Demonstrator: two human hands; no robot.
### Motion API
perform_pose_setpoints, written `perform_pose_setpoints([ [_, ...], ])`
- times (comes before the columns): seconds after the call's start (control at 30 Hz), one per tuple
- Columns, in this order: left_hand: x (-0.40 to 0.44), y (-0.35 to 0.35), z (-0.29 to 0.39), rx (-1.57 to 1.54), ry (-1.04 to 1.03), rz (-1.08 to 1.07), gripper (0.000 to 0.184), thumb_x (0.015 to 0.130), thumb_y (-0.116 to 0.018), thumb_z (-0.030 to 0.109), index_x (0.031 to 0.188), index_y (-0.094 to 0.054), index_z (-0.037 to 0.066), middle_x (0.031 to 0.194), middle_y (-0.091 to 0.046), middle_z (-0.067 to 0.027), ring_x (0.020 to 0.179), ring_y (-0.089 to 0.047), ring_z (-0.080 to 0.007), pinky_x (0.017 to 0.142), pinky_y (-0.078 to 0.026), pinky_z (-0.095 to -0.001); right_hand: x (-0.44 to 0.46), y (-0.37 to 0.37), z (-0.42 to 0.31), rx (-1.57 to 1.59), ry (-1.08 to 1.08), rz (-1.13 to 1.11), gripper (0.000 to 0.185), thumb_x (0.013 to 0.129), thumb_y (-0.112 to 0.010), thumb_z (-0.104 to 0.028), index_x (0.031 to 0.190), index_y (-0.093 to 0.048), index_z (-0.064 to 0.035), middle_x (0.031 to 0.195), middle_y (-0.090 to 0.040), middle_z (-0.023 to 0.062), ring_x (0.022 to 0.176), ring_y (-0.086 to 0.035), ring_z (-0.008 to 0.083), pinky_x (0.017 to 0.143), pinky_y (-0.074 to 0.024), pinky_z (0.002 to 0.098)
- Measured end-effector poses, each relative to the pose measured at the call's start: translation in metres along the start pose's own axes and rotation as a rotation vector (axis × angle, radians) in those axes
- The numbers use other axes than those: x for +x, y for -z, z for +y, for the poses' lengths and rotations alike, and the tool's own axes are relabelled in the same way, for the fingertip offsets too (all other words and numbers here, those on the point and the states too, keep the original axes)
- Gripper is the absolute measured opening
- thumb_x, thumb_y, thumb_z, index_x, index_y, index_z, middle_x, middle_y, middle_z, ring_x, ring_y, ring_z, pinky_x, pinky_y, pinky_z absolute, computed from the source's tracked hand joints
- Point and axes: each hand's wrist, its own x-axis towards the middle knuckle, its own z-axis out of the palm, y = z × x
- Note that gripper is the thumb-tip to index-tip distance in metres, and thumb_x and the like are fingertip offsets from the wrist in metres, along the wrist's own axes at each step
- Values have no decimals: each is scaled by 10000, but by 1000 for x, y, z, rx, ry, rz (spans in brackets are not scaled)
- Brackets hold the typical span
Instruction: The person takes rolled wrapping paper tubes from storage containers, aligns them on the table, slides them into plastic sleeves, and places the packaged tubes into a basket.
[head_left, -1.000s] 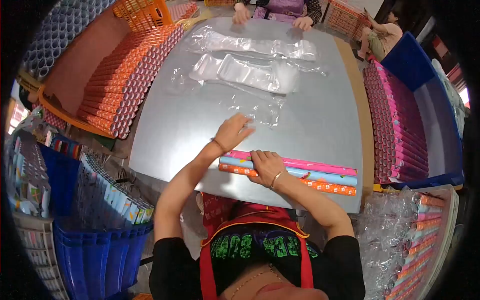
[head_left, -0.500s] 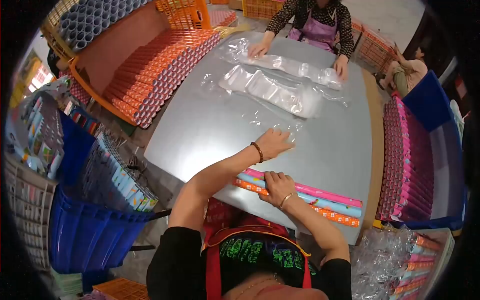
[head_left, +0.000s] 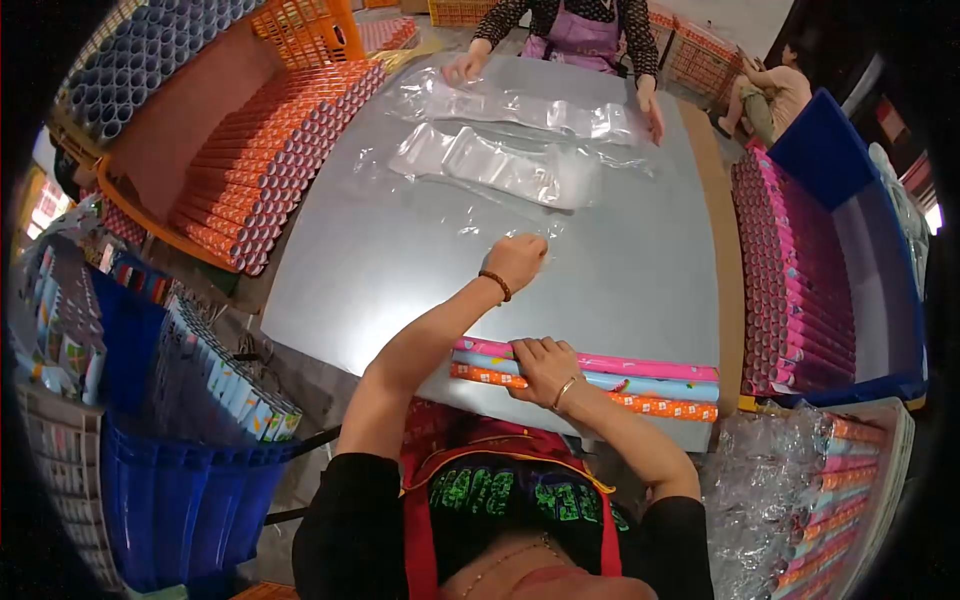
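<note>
Three patterned wrapping paper rolls, a pink roll [head_left: 650, 367], a light blue roll [head_left: 660, 386] and an orange roll [head_left: 665, 408], lie side by side along the table's near edge. My right hand [head_left: 545, 370] grips across them, fingers over the top, left of their middle. Farther in, my left hand [head_left: 517, 262] is closed, its fingers curled at the edge of thin clear plastic film [head_left: 470, 230]. Whatever the fingertips pinch is hidden. Beyond it lies a stack of clear plastic bags [head_left: 500, 170], with a second row of bags [head_left: 530, 112] behind.
A co-worker's hands [head_left: 465, 65] rest by the far bags on the grey table [head_left: 640, 270]. Crates of orange rolls [head_left: 240, 170] stand left, a blue bin of pink rolls [head_left: 800, 280] right. A blue crate [head_left: 190, 500] and a crate of wrapped rolls [head_left: 840, 500] flank me.
My left hand's fingers, spread before, have curled closed near the film. My right hand stays on the rolls. The view has shifted slightly. The co-worker's hands have moved a little apart.
</note>
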Motion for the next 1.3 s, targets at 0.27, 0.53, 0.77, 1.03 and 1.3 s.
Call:
perform_pose_setpoints([
  [0.27,-28,46,-16,-192,-16,-58,148,839,-504,93,928,-622,94,842,-634,-135,815,-606,-330,708,-482,-437,2,-2,7,27,-1,-15,577,643,-696,-440,1089,-548,-105,924,-632,85,839,-601,274,712,-463,391],
  [0.53,-80,89,-22,-273,259,-214,189,822,-599,142,982,-542,56,763,-626,-112,739,-614,-305,642,-478,-381,13,47,13,150,-48,-73,566,639,-716,-488,1026,-588,-96,860,-638,90,799,-603,301,666,-486,416],
  [0.77,-95,84,-22,-280,247,-221,361,826,-579,85,1180,-504,78,796,-633,-98,721,-600,-282,665,-481,-364,26,58,28,90,-195,-20,540,658,-729,-437,1042,-566,-93,863,-640,105,802,-599,319,683,-481,417],
  [1.03,-101,90,-8,-167,124,-185,435,878,-528,124,1301,-440,82,766,-609,-115,701,-567,-308,662,-463,-407,21,25,47,6,-192,26,549,651,-717,-402,1071,-549,-91,910,-646,97,813,-595,307,707,-476,432],
  [1.3,-96,101,13,-263,149,-295,469,876,-514,146,1329,-405,90,795,-633,-123,722,-589,-321,658,-471,-417,23,24,49,-16,-227,54,559,648,-699,-396,1092,-544,-94,961,-641,92,863,-589,296,739,-462,422],
])
